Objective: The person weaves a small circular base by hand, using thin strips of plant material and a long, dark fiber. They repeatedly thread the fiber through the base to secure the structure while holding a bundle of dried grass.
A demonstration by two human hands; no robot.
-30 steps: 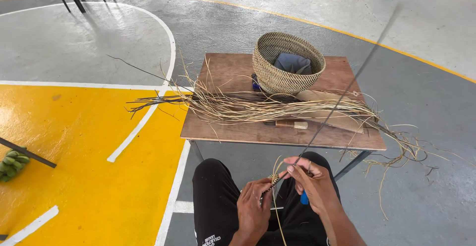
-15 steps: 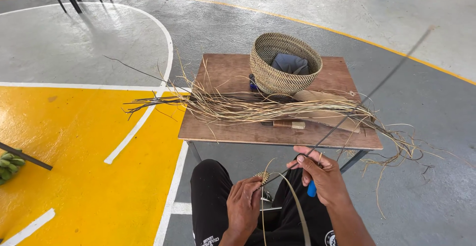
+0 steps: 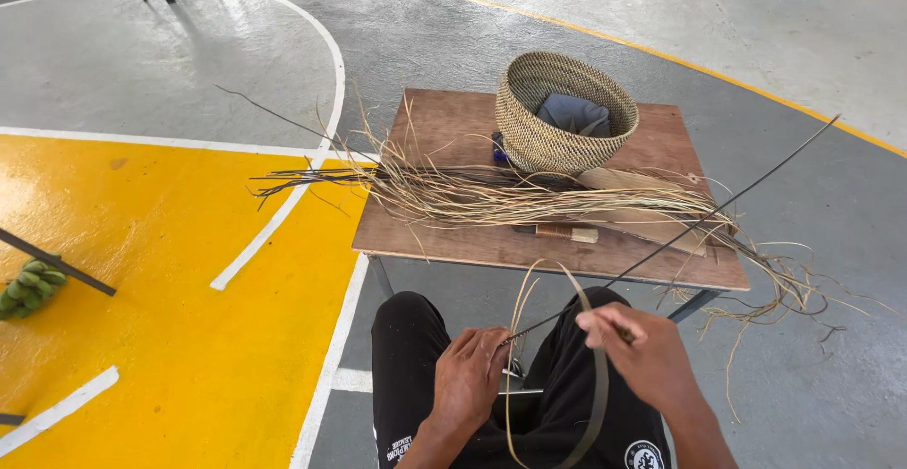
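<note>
My left hand is closed around the near end of a long thin dark stick and some pale fibre strands, low over my lap. My right hand pinches the same stick a little further along, and a flat olive strip loops down beside it. The stick runs up and right past the wooden table. On the table lie a pile of dry straw fibres and a woven basket with a grey cloth inside.
A knife with a wooden handle lies on the table under the fibres. Straw hangs off the table's right corner. A bunch of green bananas lies on the yellow floor at left. Chair legs stand at the far top.
My hands have dropped lower and moved apart along the stick. The fibre loop has opened wider, and the stick now points further up and right.
</note>
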